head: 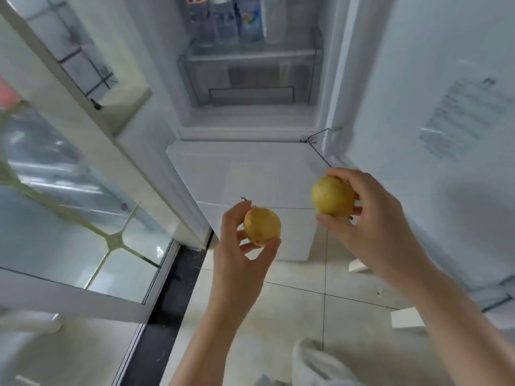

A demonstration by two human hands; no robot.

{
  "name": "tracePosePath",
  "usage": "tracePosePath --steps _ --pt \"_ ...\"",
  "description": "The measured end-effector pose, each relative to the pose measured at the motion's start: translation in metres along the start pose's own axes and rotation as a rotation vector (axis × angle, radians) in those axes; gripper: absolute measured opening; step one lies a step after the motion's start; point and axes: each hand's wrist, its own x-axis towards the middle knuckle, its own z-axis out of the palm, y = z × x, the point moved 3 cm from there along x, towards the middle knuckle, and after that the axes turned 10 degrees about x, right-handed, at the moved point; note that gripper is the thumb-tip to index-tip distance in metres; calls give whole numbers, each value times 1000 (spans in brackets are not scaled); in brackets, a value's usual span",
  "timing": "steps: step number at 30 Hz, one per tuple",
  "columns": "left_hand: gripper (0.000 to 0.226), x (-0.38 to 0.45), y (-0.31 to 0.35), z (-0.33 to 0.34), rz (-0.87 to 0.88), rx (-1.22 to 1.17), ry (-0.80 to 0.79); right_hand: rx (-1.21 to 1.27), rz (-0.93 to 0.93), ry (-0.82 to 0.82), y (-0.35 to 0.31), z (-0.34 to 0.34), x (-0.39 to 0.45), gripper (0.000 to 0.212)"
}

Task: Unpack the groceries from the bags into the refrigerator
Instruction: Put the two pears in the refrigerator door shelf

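Pears (262, 225) clear of refrigerator (250, 79) edge

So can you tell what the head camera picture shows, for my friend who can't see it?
Two hands each hold a round yellow fruit in front of an open refrigerator: the left hand holds one fruit, the right hand the other. Cartons stand on a shelf inside.

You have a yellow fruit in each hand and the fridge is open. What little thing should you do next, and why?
Probably lift the right hand forward and set its yellow fruit inside the open refrigerator. Both hands are full, the left hand grips the other fruit, and both fruits are in front of the fridge, not in it.
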Motion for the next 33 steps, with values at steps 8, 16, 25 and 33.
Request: tracePosePath --steps 8,16,25,33 --pt "57 84 31 61 183 55 -177 -72 121 152 23 -40 27 60" --pt "53 152 55 109 476 261 -359 -149 194 238 44 -46 34 57" --pt "54 211 70 139 669 645 -885 -337 398 203 55 -38 44 56" --pt "53 224 86 164 851 995 -1204 -212 596 107 66 -23 69 38"
